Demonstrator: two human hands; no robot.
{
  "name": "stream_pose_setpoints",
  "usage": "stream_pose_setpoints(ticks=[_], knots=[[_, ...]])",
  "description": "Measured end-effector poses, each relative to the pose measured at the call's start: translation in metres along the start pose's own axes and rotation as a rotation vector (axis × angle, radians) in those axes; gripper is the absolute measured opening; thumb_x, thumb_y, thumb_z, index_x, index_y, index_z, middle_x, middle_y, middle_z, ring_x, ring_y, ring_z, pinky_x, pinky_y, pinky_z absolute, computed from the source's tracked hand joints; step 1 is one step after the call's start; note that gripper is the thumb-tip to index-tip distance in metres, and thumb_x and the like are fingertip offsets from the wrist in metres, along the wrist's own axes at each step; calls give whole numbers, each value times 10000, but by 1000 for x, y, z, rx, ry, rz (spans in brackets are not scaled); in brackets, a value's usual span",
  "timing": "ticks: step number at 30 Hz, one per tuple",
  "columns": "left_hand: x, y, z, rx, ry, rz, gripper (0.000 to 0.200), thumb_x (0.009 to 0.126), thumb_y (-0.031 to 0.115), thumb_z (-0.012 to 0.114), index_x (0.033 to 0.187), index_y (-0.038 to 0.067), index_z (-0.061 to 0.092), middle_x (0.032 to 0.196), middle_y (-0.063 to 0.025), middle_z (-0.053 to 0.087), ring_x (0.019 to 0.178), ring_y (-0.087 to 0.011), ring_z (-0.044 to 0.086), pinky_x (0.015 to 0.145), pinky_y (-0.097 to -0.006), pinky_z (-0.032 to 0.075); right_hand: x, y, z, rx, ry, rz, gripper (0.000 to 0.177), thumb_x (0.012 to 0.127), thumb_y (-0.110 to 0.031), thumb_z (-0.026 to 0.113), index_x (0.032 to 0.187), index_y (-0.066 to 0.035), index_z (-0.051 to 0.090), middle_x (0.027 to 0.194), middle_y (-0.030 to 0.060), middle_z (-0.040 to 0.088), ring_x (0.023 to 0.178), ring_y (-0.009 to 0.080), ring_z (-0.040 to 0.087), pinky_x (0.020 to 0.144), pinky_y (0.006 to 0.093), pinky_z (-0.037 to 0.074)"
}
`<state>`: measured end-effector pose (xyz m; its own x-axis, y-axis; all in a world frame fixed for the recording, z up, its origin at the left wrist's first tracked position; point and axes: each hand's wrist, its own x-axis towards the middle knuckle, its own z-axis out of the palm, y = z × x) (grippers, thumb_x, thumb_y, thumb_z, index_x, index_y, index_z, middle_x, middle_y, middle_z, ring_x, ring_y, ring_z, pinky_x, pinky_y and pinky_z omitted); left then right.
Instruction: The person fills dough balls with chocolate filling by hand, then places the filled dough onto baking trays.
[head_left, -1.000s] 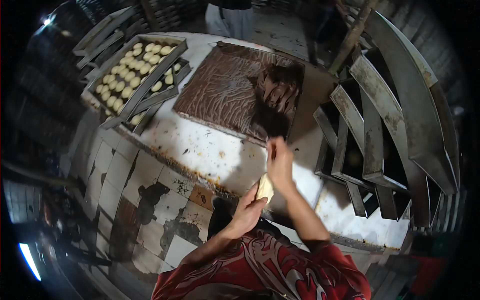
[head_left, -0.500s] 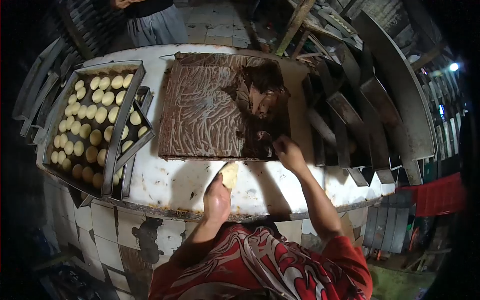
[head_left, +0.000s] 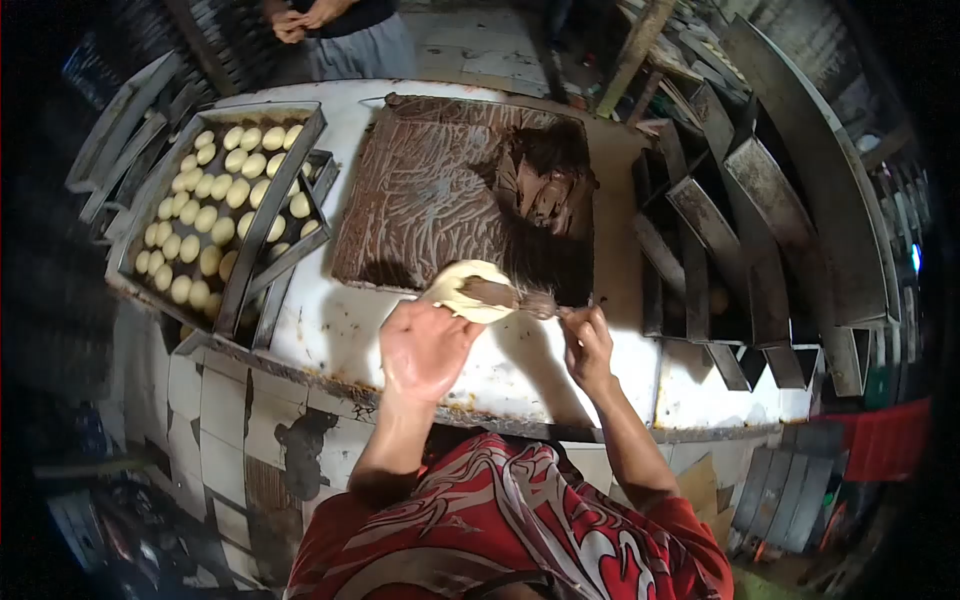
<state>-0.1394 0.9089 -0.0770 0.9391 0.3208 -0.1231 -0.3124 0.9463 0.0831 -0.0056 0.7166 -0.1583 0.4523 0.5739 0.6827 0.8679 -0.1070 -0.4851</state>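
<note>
Change: Since half a second before, your right hand (head_left: 588,340) had drawn back from the filling tray (head_left: 440,190), and the dough (head_left: 458,285) in your left hand (head_left: 425,350) had opened out into a flat round.
Left hand: You grasped the dough from below, with its far edge over the tray's near rim.
Right hand: Your fingers were clenched on a spreader (head_left: 520,300) loaded with brown filling.
Spreader: Its tip lay across the top of the dough, touching it.
Dough position: It was held above the white table (head_left: 500,375), just in front of the filling tray.
Left side: A tray of dough balls (head_left: 215,210) stood on the table.
Right side: Empty tins (head_left: 745,240) stood stacked on edge.
Far side: Another person (head_left: 340,30) stood with hands together.
</note>
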Motion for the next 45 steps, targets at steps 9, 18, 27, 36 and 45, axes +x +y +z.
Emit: stream_pose_setpoints(ticks=[9, 18, 27, 36, 45], knots=[[-37, -118, -43, 402, 37, 112, 616, 785, 111, 585, 1345, 112, 327, 1139, -171, 544, 1039, -291, 553, 874, -402, 462, -81, 30, -39, -38, -41, 379, 252, 824, 45, 527, 1067, 16, 586, 986, 182, 521, 848, 312, 517, 761, 364, 438], [-107, -196, -76, 195, 266, 61, 378, 797, -8, 389, 1170, 49, 400, 1064, -165, 557, 896, -266, 586, 719, -376, 510, -49, -51, -119, 684, -587, 174, 147, 799, -115, 650, 902, -10, 653, 811, 104, 553, 758, 256, 531, 711, 328, 450], [-163, -250, -50, 1115, 105, -87, 433, 873, -26, 520, 1284, -14, 381, 1134, -96, 527, 1020, -144, 520, 861, -267, 444, -99, -73, -202, 637, -891, 469, 143, 884, -58, 560, 1007, 9, 532, 885, 116, 635, 726, 179, 636, 666, 283, 515], [-135, -370, -55, 464, 226, 24, 203, 897, 43, 531, 1081, 44, 446, 1025, -82, 544, 904, -194, 589, 769, -291, 507, -206, -73, -268, 14, -322, 136, 398, 656, 39, 595, 1037, -71, 611, 1275, 196, 380, 1222, 401, 319, 1002, 489, 283], [10, -599, -43, 1703, -541, 484, 329, 739, -63, 611, 1041, 16, 508, 1121, -153, 456, 1067, -320, 511, 905, -343, 443, -330, 98, -427, -185, 226, 696, 170, 793, -9, 540, 940, -15, 623, 1061, 175, 539, 1036, 325, 504, 899, 384, 391]])
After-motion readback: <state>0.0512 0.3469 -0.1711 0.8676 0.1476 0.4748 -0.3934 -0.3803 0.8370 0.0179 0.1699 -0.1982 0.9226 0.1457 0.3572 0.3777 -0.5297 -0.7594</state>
